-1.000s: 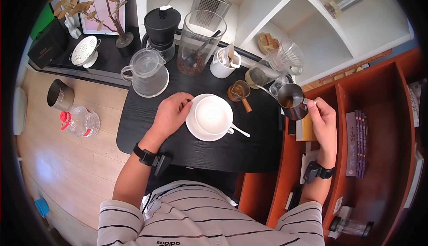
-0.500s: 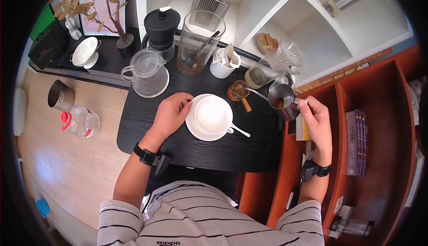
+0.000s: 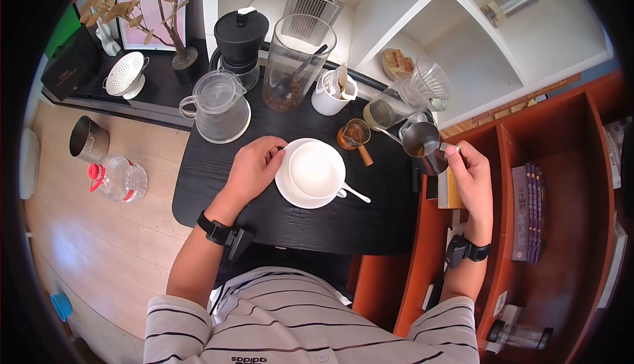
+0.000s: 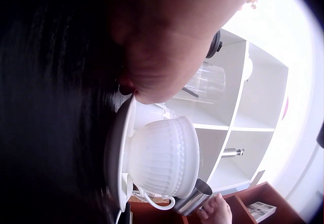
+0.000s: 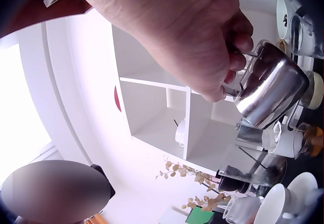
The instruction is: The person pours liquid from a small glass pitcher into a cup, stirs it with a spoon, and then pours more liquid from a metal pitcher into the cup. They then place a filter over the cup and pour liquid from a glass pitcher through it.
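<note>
My right hand (image 3: 472, 172) grips the handle of a small steel gooseneck kettle (image 3: 430, 161), raised at the right edge of the black table. Some liquid shows inside it, and its thin spout points left. The right wrist view has the fingers curled through the handle of the shiny kettle (image 5: 273, 87). At the left rim of a white saucer (image 3: 286, 194), my left hand (image 3: 254, 166) pinches the edge with thumb and fingers. On that saucer stands a white ribbed cup (image 4: 162, 155), its handle toward me. A white spoon (image 3: 358, 194) sticks out at the right.
Behind the cup are a wooden-handled glass (image 3: 354, 136), a white mug with a drip bag (image 3: 330, 97), a tall glass cylinder (image 3: 284, 90), a glass server (image 3: 218, 110) and a black grinder (image 3: 241, 40). A glass dripper (image 3: 429, 83) stands back right, near the red-brown shelf (image 3: 561, 219).
The kettle in my right hand first moved left, then slightly back to the right. My left hand stays at the saucer, and the cup has not moved.
</note>
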Action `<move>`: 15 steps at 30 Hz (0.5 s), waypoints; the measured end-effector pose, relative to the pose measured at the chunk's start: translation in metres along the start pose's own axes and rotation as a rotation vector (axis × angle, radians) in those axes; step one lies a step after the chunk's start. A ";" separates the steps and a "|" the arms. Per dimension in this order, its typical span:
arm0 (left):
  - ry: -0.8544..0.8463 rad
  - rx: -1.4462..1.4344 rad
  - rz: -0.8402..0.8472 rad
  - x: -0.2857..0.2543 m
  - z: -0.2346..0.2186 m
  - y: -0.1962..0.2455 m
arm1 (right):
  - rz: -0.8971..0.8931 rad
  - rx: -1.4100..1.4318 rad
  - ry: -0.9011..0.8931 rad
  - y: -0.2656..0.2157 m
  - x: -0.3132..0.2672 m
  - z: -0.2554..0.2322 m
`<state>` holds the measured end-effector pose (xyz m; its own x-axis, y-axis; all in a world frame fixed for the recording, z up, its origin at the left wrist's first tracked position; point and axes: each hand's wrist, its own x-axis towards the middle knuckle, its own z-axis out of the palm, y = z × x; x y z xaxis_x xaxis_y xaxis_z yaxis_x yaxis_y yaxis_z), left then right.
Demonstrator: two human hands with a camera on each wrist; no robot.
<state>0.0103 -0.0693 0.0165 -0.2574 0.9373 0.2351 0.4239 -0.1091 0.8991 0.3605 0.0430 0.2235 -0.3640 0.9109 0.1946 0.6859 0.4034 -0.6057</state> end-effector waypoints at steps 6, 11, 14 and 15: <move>0.006 -0.018 0.002 0.000 0.001 0.000 | -0.014 0.025 -0.033 0.003 -0.001 0.004; 0.006 -0.026 0.005 0.000 0.001 -0.002 | -0.043 0.006 -0.034 0.001 0.000 0.006; 0.003 -0.003 0.006 0.000 0.000 -0.001 | -0.039 0.010 -0.017 0.000 0.000 0.005; 0.003 -0.003 0.006 0.000 0.000 -0.001 | -0.030 0.016 -0.006 0.000 0.000 0.004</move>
<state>0.0102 -0.0690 0.0159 -0.2572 0.9356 0.2417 0.4228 -0.1160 0.8988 0.3577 0.0429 0.2201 -0.3880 0.8978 0.2083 0.6646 0.4291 -0.6117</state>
